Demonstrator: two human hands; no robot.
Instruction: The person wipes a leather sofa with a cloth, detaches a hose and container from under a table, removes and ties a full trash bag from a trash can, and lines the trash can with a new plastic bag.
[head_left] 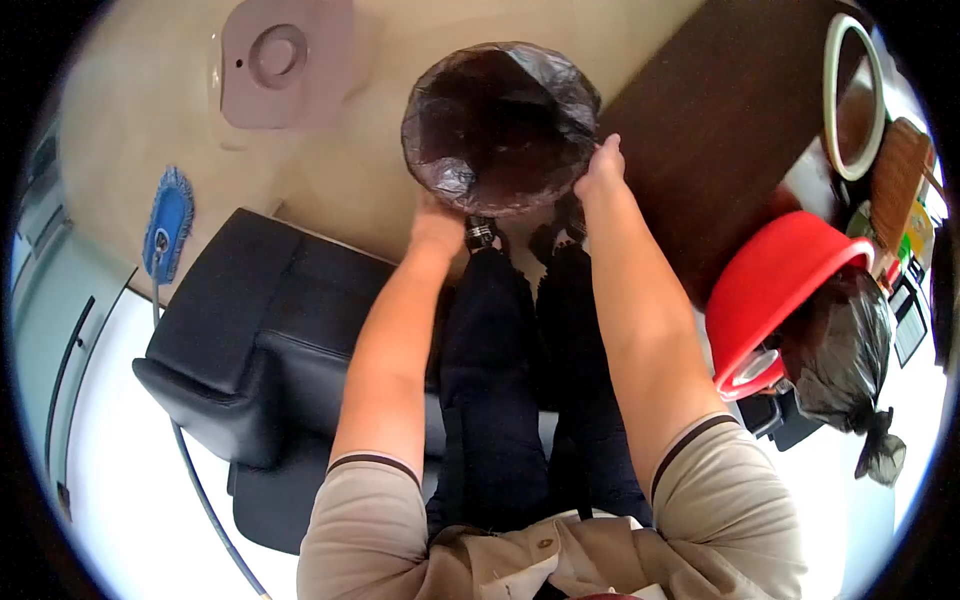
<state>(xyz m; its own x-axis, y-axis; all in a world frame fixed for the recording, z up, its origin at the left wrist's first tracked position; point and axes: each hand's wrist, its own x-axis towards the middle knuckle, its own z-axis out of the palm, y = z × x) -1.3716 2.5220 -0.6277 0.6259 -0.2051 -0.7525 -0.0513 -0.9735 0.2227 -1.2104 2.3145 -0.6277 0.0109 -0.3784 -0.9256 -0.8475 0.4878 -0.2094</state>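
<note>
A round trash bin lined with a dark plastic bag (500,130) is held out in front of me, above the floor near my feet. The bag is folded over the rim all the way round and hides the bin's wall. My left hand (438,222) grips its near left side, fingers mostly hidden beneath the bag. At the right edge, my right hand (603,168) is closed on the rim with the thumb up. The inside looks dark, and I cannot make out anything in it.
To the right, a dark table (725,120) carries a white ring (832,95), a red basin (775,290) and a knotted black garbage bag (845,350). A black leather chair (300,330) stands left, beside a blue mop (170,225). A mauve plastic stool (285,65) is ahead.
</note>
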